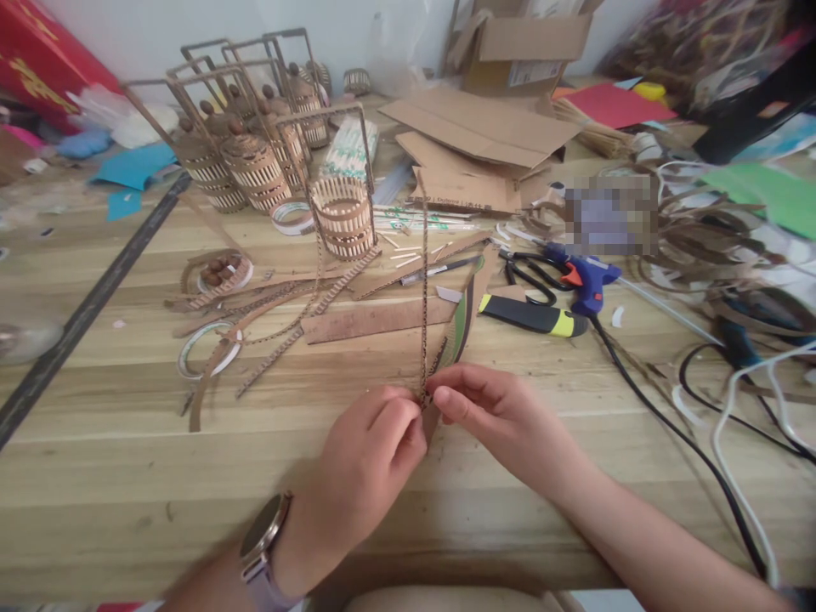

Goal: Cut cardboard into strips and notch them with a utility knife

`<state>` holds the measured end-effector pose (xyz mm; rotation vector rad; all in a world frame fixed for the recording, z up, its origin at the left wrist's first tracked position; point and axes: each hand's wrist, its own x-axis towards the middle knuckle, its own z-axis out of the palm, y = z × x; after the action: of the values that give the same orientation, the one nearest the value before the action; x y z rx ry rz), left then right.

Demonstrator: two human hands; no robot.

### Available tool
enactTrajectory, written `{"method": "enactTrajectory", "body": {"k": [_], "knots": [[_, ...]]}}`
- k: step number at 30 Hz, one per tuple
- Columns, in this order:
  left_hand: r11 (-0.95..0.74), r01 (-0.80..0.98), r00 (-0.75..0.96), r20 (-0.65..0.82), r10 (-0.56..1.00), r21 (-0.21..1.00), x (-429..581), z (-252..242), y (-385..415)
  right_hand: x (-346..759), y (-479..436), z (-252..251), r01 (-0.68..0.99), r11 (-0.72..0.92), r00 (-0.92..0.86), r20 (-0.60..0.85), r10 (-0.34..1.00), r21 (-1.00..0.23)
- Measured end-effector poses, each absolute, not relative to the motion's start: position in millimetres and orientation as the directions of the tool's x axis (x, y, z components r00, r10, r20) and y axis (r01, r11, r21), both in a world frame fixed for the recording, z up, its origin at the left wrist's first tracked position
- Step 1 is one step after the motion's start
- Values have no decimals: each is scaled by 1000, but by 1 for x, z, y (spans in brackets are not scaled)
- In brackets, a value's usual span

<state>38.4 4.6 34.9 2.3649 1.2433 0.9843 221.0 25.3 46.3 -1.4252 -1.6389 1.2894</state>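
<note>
My left hand (376, 442) is closed on the lower end of a narrow corrugated cardboard strip (424, 289), which stands nearly upright, its edge facing me. The thumb and fingers of my right hand (490, 416) pinch the same strip just beside my left fingertips. Behind my fingers lies a longer cardboard piece with a green and dark printed side (464, 314). Beyond it, a flat brown cardboard piece (376, 323) rests on the table. To its right is a black and yellow utility knife (532, 316).
A blue glue gun (592, 285) and black scissors (532, 279) lie right of centre, with cables nearby. Several cardboard lanterns (255, 174) with tall handles stand at the back left, one open basket-like piece (344, 217) before them. A tape roll (210, 350) lies left, cardboard sheets (484, 127) behind.
</note>
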Motion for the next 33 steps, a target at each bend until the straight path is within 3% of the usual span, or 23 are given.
{"method": "enactTrajectory", "body": {"k": [5,12,16,33], "knots": [[-620,625,424,462,779,473,39,35,3,219,27,42,256,-180,-254,-245,936,-950],[-659,584,439,498,748,475,39,34,2,222,27,44,337,-55,-294,-161,942,-940],[-624,597,384,502,775,505,39,35,2,221,25,43,256,-160,-306,-236,922,-953],[-667,662,422,565,709,342,40,30,3,218,25,39,70,-466,-258,-467,846,-882]]}}
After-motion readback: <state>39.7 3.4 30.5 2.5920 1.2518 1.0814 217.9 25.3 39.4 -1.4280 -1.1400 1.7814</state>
